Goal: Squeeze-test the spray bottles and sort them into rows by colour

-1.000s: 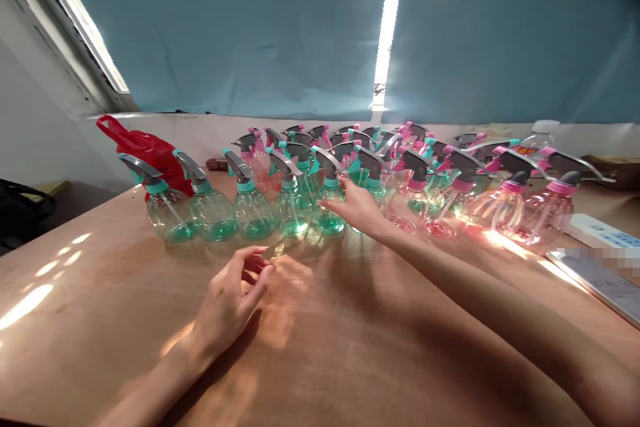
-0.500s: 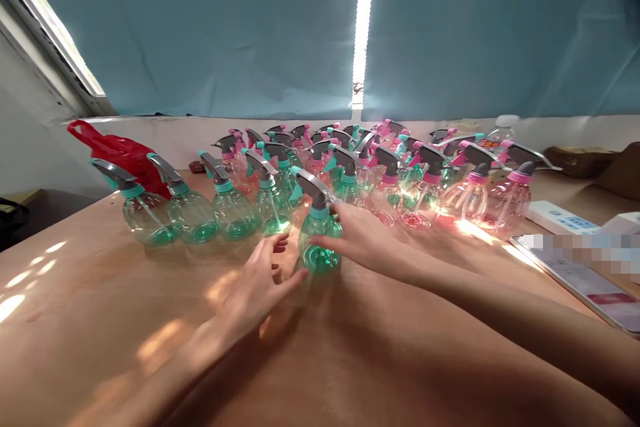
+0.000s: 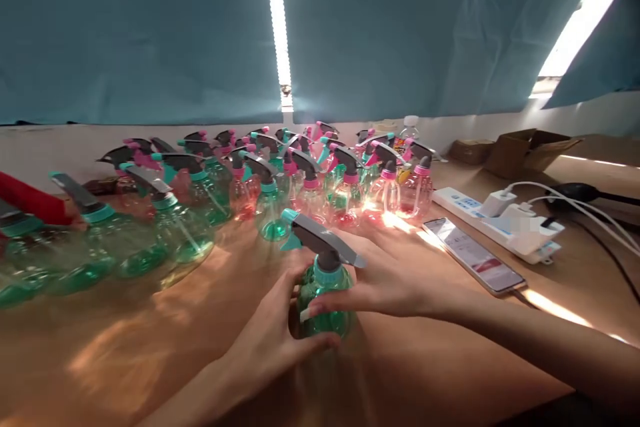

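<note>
Between my hands stands a clear green spray bottle [image 3: 327, 280] with a teal collar and a grey trigger head. My right hand [image 3: 385, 273] wraps it from the right, its thumb across the front of the body. My left hand [image 3: 280, 327] curves round the lower left side, thumb along the front near the base. The far fingers of both hands are partly hidden behind the bottle. Another green spray bottle [image 3: 273, 207] stands just beyond, and a pink spray bottle [image 3: 350, 197] is to its right among several more.
A row of green bottles [image 3: 185, 233] stands on the left beside a red bag [image 3: 35, 197]. To the right lie a phone [image 3: 475, 257] and a white power strip [image 3: 465, 207] with chargers plugged in. Behind them is an open cardboard box [image 3: 525, 153] on the wooden table [image 3: 200, 360].
The green spray bottle has come nearer to me, away from the rows. My left hand has closed in around it, joining the right. The view has turned to the right.
</note>
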`<state>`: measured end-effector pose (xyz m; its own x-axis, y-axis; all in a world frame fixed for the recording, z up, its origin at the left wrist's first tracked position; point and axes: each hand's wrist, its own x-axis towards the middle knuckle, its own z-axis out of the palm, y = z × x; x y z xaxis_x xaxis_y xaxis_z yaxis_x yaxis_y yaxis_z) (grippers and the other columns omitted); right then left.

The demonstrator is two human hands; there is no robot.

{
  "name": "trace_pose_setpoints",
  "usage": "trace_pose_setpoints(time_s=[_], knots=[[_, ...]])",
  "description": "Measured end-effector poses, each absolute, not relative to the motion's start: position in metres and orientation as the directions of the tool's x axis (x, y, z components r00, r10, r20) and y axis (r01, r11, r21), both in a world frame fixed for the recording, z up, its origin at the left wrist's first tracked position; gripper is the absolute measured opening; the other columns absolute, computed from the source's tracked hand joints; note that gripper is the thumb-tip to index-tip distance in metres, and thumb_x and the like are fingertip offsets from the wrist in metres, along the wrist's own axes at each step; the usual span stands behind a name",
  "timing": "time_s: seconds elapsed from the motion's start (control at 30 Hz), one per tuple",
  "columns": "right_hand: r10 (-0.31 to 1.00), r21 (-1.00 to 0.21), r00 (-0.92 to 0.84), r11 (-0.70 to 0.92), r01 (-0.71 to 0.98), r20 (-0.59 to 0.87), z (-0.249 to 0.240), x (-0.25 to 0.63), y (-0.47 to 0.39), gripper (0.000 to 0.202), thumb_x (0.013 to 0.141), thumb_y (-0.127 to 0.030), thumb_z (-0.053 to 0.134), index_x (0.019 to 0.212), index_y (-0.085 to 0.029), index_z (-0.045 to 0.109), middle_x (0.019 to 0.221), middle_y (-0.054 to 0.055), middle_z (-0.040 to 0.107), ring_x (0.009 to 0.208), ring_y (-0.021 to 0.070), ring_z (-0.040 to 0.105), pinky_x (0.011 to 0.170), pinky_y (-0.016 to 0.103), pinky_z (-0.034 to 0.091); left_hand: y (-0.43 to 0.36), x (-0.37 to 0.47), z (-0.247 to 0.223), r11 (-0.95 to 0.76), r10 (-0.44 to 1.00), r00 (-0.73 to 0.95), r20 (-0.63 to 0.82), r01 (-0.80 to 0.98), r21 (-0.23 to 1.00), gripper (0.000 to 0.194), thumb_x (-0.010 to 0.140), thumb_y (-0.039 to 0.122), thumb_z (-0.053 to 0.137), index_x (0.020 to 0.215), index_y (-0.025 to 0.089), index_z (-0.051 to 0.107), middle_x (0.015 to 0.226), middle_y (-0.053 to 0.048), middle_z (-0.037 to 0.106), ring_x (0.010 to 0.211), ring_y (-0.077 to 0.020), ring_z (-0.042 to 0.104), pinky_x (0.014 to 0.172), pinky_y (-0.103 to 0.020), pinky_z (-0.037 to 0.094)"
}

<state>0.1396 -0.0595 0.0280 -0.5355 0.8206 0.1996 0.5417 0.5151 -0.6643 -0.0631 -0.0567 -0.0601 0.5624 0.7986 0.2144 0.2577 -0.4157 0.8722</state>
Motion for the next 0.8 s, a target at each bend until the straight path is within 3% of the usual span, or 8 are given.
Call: trace_pose_setpoints(time_s=[0.13,0.23,0.33,0.47,0.53,0.7,0.8], knots=[[0.841,-0.727,-0.483,0.488,0.484,0.243,0.022,0.155,-0.049,0.034,0.078,-0.042,0.069,0.102,-0.018,0.062,0.084,0.001,0.060,0.072,0.0135,0.056,0.061,0.026,0.048,-0.043,-0.033,-0.064,-0.510,0.743,0.612,0.271,0.256,0.821,0.072,0.072,0.035,0.081,0.135,0.024,0.047,0.132,-0.012,0.053,0.124,-0.0365,0.048,0.103,-0.052,0.042],[0.834,-0.785,-0.365,0.530,0.321,0.414,0.005,0.160,-0.038,0.035,0.081,-0.042,0.064,0.108,-0.019,0.059,0.083,-0.001,0.059,0.062,0.0102,0.051,0.056,0.025,0.045,-0.034,-0.019,-0.066,-0.498,0.712,0.656,0.251,0.220,0.839,0.080,0.075,0.037,0.080,0.142,0.024,0.038,0.135,-0.013,0.050,0.124,-0.0373,0.048,0.100,-0.051,0.045],[0.831,-0.783,-0.314,0.545,0.300,0.459,-0.007,0.162,-0.030,0.029,0.082,-0.041,0.064,0.103,-0.021,0.059,0.082,-0.002,0.060,0.063,0.0098,0.051,0.057,0.025,0.044,-0.028,-0.014,-0.068,-0.527,0.698,0.665,0.263,0.230,0.818,0.086,0.076,0.041,0.079,0.145,0.026,0.029,0.139,-0.013,0.046,0.125,-0.0367,0.047,0.100,-0.050,0.046],[0.863,-0.755,-0.312,0.501,0.423,0.398,-0.002,0.160,-0.025,0.013,0.084,-0.031,0.060,0.094,-0.024,0.060,0.080,-0.003,0.061,0.067,0.0113,0.054,0.057,0.025,0.043,-0.022,-0.021,-0.071,-0.621,0.702,0.650,0.290,0.359,0.697,0.083,0.076,0.047,0.076,0.143,0.026,0.029,0.145,-0.013,0.041,0.132,-0.0372,0.038,0.107,-0.052,0.037],[0.866,-0.753,-0.314,0.495,0.433,0.389,0.006,0.157,-0.024,0.008,0.083,-0.026,0.058,0.091,-0.024,0.059,0.081,-0.003,0.061,0.068,0.0123,0.055,0.058,0.025,0.043,-0.020,-0.030,-0.074,-0.653,0.702,0.653,0.286,0.427,0.625,0.081,0.078,0.050,0.072,0.143,0.025,0.029,0.143,-0.013,0.044,0.130,-0.0381,0.041,0.104,-0.054,0.038],[0.922,-0.728,-0.283,0.383,0.569,0.264,0.016,0.151,-0.018,0.017,0.081,-0.026,0.057,0.098,-0.028,0.061,0.087,-0.002,0.066,0.073,0.0165,0.061,0.060,0.028,0.044,-0.017,-0.057,-0.082,-0.696,0.711,0.644,0.281,0.590,0.409,0.072,0.080,0.045,0.067,0.140,0.023,0.035,0.134,-0.012,0.053,0.123,-0.0366,0.048,0.101,-0.053,0.039],[0.904,-0.745,-0.304,0.423,0.516,0.302,0.009,0.150,-0.011,0.019,0.082,-0.027,0.056,0.100,-0.029,0.062,0.086,-0.001,0.066,0.073,0.0180,0.061,0.061,0.031,0.046,-0.015,-0.067,-0.084,-0.715,0.698,0.666,0.264,0.627,0.308,0.064,0.083,0.041,0.063,0.139,0.022,0.039,0.138,-0.012,0.050,0.128,-0.0350,0.043,0.105,-0.052,0.035]])
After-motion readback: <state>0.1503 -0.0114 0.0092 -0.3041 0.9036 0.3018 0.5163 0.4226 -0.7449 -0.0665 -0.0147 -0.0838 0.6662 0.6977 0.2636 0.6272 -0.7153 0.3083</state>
